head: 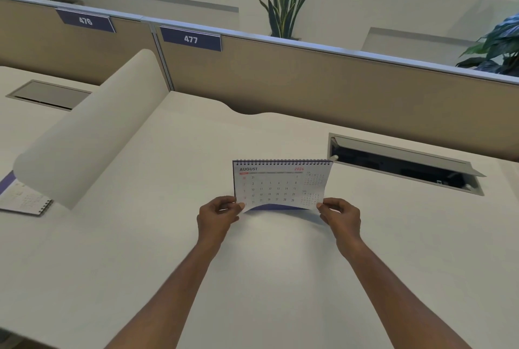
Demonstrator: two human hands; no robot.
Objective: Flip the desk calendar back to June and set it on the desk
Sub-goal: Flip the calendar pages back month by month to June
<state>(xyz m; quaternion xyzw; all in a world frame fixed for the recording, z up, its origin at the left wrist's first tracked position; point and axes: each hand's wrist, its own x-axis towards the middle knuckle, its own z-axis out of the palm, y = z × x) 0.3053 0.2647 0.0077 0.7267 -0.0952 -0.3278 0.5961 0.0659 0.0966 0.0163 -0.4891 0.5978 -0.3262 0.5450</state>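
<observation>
At centre frame the left hand (219,215) is pinching the lower left corner of the desk calendar (280,184), showing August, above the desk (168,250); the right hand (341,215) is pinching its lower right corner. Light, bendy pages are bowing, so gripping by the spiral edge looks steadier

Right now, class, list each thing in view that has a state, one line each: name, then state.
desk calendar: showing August, held above the desk
left hand: pinching bottom left corner
right hand: pinching bottom right corner
cable hatch: lid open
far cable hatch: lid shut
</observation>
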